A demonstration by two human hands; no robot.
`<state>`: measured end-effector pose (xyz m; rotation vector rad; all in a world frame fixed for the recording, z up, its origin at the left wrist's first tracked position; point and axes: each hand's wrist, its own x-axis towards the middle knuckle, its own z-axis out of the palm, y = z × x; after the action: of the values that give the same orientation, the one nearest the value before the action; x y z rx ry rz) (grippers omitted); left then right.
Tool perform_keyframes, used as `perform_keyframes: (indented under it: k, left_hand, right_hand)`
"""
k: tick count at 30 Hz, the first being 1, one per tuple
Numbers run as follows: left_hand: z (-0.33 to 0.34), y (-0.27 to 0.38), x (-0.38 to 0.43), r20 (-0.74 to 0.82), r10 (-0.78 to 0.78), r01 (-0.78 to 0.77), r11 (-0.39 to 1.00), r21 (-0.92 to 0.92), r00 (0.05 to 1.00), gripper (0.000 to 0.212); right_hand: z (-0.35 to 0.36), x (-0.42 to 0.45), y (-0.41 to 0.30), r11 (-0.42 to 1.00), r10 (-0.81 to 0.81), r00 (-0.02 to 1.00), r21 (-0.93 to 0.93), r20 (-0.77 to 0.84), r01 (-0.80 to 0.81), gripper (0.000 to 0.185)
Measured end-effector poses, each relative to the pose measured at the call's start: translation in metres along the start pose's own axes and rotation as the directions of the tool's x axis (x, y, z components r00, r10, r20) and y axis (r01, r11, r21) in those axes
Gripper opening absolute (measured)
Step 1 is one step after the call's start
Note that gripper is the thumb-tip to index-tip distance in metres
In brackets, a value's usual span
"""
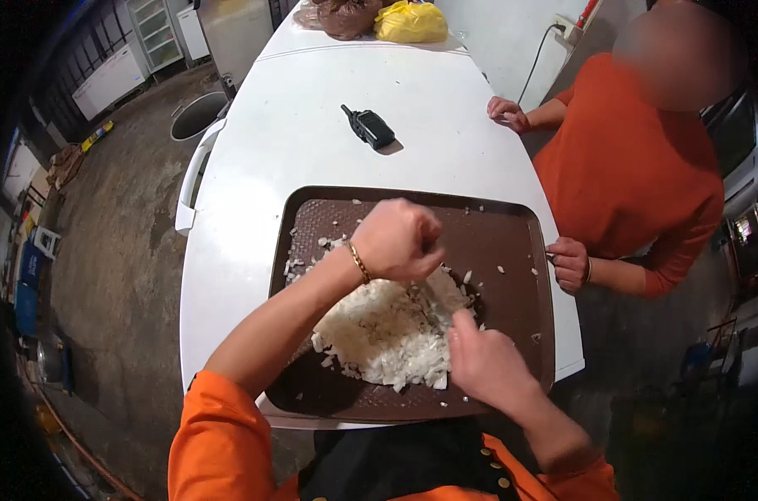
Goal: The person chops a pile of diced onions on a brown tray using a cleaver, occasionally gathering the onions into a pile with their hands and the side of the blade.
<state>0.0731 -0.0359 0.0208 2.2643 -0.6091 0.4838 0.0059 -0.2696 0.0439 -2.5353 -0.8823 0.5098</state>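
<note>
A heap of chopped white vegetable pieces [385,338], which look like onion, lies on a brown rectangular tray [504,238] in front of me. Above the heap's far side, my left hand [404,241] is curled into a fist, with a gold-coloured bracelet [358,262] at its wrist. Nothing shows in that fist, though its underside is hidden. At the heap's right side, my right hand [491,363] grips what looks like a knife; its blurred blade [444,291] points away from me, towards the space under my left hand. The handle is covered by my fingers.
The tray rests on a white table [228,282]. Beyond it lies a black two-way radio [369,127]. A yellow plastic bag [411,22] and a brown bag [349,17] sit at the far end. A person in an orange top [629,169] stands at the right, hands on the table edge.
</note>
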Motion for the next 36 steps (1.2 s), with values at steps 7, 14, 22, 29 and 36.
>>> perform_keyframes:
  k: [7,14,22,29,36]
  left_hand:
    - [-0.051,0.021,0.039,-0.168,-0.035,-0.015,0.957,-0.288,0.985,0.038]
    - [-0.023,-0.007,0.031,-0.061,-0.332,0.297,0.9,-0.317,0.941,0.036]
    - [-0.003,0.007,0.016,0.164,-0.196,0.225,0.957,-0.181,0.967,0.036]
    - [-0.01,0.004,0.003,0.265,-0.237,0.255,0.966,-0.036,0.935,0.036]
    - [-0.019,0.01,-0.011,0.174,-0.212,0.228,0.971,-0.075,0.962,0.039]
  right_hand:
    - [-0.036,-0.014,0.092,0.66,0.391,0.92,0.705,-0.028,-0.259,0.015]
    - [-0.002,0.007,0.113,0.875,0.207,0.969,0.468,-0.134,-0.122,0.021]
    - [-0.022,-0.001,0.0,0.994,0.111,0.994,-0.021,0.016,-0.11,0.016]
    - [-0.012,0.0,-0.012,0.989,0.059,0.997,-0.136,0.045,-0.052,0.011]
    - [-0.021,-0.01,-0.028,0.989,0.045,0.991,-0.143,0.122,-0.027,0.014]
